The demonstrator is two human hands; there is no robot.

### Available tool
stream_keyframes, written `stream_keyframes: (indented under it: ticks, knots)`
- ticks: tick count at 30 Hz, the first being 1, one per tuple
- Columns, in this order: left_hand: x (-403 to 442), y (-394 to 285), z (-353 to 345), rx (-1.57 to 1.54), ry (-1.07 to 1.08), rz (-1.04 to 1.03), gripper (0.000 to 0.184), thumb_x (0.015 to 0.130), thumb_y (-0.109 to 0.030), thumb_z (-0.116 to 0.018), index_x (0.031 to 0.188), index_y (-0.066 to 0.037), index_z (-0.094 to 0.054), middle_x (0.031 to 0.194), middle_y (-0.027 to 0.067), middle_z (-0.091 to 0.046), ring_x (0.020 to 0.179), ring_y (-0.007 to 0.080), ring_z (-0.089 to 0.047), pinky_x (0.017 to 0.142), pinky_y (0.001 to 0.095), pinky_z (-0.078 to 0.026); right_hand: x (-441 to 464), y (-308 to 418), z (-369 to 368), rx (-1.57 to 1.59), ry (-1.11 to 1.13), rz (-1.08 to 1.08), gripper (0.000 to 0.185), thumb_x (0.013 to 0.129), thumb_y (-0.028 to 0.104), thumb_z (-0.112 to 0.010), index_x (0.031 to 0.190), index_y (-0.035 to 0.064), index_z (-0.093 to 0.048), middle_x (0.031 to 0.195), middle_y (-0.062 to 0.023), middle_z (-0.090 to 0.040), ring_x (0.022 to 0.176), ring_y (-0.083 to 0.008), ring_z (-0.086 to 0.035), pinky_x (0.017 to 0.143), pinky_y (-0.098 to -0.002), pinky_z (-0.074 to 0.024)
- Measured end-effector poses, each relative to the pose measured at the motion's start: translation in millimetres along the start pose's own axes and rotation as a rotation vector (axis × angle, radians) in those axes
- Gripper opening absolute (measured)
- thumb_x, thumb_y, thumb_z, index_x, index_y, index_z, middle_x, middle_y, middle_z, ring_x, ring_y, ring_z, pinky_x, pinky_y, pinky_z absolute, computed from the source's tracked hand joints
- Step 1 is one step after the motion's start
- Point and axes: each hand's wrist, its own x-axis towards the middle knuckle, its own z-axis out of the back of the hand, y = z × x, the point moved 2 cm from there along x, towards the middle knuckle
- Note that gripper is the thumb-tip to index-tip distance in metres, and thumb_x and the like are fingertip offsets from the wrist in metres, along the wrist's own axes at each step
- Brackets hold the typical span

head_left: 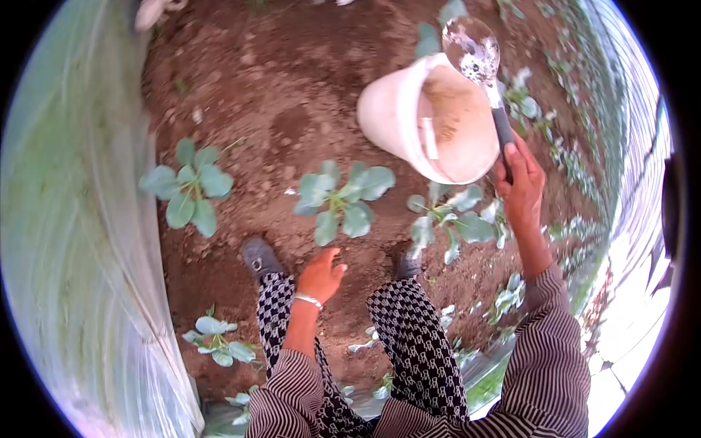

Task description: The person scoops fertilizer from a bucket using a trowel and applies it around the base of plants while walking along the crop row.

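Right hand (pixel 523 188) grips ladle handle (pixel 503 127), bowl (pixel 472 50) beyond (perhaps over the bucket (pixel 385 111)); left hand (pixel 319 277) loose.

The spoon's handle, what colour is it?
The handle is dark grey, nearly black, best seen in the head view.

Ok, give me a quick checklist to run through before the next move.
1. Right grip closed on the spoon by its dark handle: ok.
2. Left grip free: ok, nothing seen in it.
3. Spoon loaded: cannot tell; its bowl shows pale and dark patches.
4. Bucket mouth uncovered: ok, the inside is visible.
5. Bucket standing level: cannot tell from this one angle.
6. Right shoe clear of the nearest plant: cannot tell; they look very close.
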Motion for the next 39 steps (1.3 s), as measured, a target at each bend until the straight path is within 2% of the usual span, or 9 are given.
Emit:
stream_keyframes:
  ticks: [4, 8, 12, 18, 21, 23, 27, 30, 39]
  knots:
    - [8.6, -10.9, -18.7, 0.112, 0.099, 0.090, 0.044, 0.084, -0.027, -0.057, 0.122, -0.005, -0.049, 0.121, 0.0190, -0.054, 0.113, 0.0342, -0.050, 0.097, 0.0412, -0.039, 63.0, -52.4, 76.6, -0.488, 0.041, 0.063, 0.031, 0.088, 0.024, -0.055, 0.110, 0.0029, -0.063, 0.061, 0.0011, -0.051, 0.053, -0.0052, -0.046, 0.049, -0.0213, -0.0383]
    - [19.3, -17.5, -29.5, 0.191, 0.110, 0.141, 0.045, 0.084, -0.026, -0.057, 0.123, -0.006, -0.049, 0.120, 0.0190, -0.054, 0.112, 0.0344, -0.050, 0.095, 0.0411, -0.040, 152.3, -149.9, 39.7, -0.899, 0.496, -0.084, 0.036, 0.085, 0.037, -0.052, 0.091, 0.0039, -0.067, 0.067, -0.0162, -0.062, 0.063, -0.0263, -0.062, 0.061, -0.0382, -0.0486]
    - [28.1, -17.0, -43.6, 0.225, 0.117, 0.122, 0.044, 0.083, -0.024, -0.057, 0.122, -0.005, -0.049, 0.120, 0.0198, -0.054, 0.112, 0.0350, -0.050, 0.095, 0.0412, -0.040, 187.9, -221.7, -32.0, -1.199, 0.671, 0.294, 0.035, 0.087, 0.034, -0.052, 0.094, 0.0025, -0.066, 0.088, -0.0193, -0.065, 0.079, -0.0337, -0.063, 0.070, -0.0423, -0.0512]
    - [32.8, -14.9, -63.6, 0.238, 0.111, 0.089, 0.043, 0.084, -0.024, -0.057, 0.121, -0.006, -0.049, 0.118, 0.0200, -0.054, 0.112, 0.0354, -0.050, 0.095, 0.0414, -0.040, 205.5, -315.3, -104.1, -1.053, 0.491, 0.225, 0.029, 0.089, 0.029, -0.051, 0.086, 0.0056, -0.068, 0.081, -0.0182, -0.063, 0.083, -0.0312, -0.062, 0.072, -0.0406, -0.0497]
    - [37.8, -16.3, -69.5, 0.274, 0.140, 0.090, 0.043, 0.084, -0.024, -0.057, 0.122, -0.006, -0.049, 0.117, 0.0206, -0.055, 0.111, 0.0354, -0.051, 0.094, 0.0417, -0.041, 214.6, -339.3, -102.1, -0.924, 0.429, 0.409, 0.027, 0.086, 0.028, -0.056, 0.085, 0.0026, -0.067, 0.074, -0.0142, -0.061, 0.066, -0.0257, -0.062, 0.057, -0.0377, -0.0489]
    - [37.5, -16.7, -72.0, 0.271, 0.135, 0.107, 0.044, 0.084, -0.025, -0.057, 0.122, -0.006, -0.049, 0.116, 0.0213, -0.055, 0.109, 0.0361, -0.051, 0.093, 0.0419, -0.042, 213.0, -329.0, -82.4, -0.824, 0.729, 0.361, 0.027, 0.083, 0.024, -0.061, 0.088, -0.0018, -0.063, 0.075, -0.0174, -0.061, 0.062, -0.0267, -0.060, 0.054, -0.0365, -0.0480]
    - [42.0, -22.3, -71.5, 0.264, 0.132, 0.118, 0.044, 0.084, -0.026, -0.057, 0.124, -0.007, -0.049, 0.116, 0.0209, -0.055, 0.109, 0.0368, -0.051, 0.093, 0.0419, -0.042, 184.8, -264.0, -42.8, 0.005, 0.624, -0.667, 0.022, 0.083, 0.020, -0.063, 0.087, -0.0009, -0.058, 0.063, -0.0107, -0.051, 0.039, -0.0132, -0.040, 0.034, -0.0281, -0.0293]
    - [44.0, -26.2, -70.5, 0.270, 0.120, 0.109, 0.043, 0.084, -0.025, -0.057, 0.123, -0.007, -0.049, 0.116, 0.0207, -0.055, 0.109, 0.0366, -0.051, 0.093, 0.0419, -0.042, 182.7, -257.0, -28.2, 0.104, 0.585, -0.712, 0.019, 0.085, 0.018, -0.062, 0.090, 0.0006, -0.058, 0.062, -0.0054, -0.047, 0.038, -0.0062, -0.026, 0.032, -0.0233, -0.0184]
    - [48.0, -34.1, -76.2, 0.301, 0.126, 0.124, 0.043, 0.084, -0.026, -0.057, 0.122, -0.007, -0.049, 0.118, 0.0193, -0.055, 0.110, 0.0353, -0.051, 0.093, 0.0422, -0.042, 137.4, -190.2, 52.4, 0.397, 0.566, -0.675, 0.047, 0.091, 0.023, -0.054, 0.131, 0.0041, -0.041, 0.064, 0.0003, -0.045, 0.040, -0.0017, -0.028, 0.034, -0.0167, -0.0242]
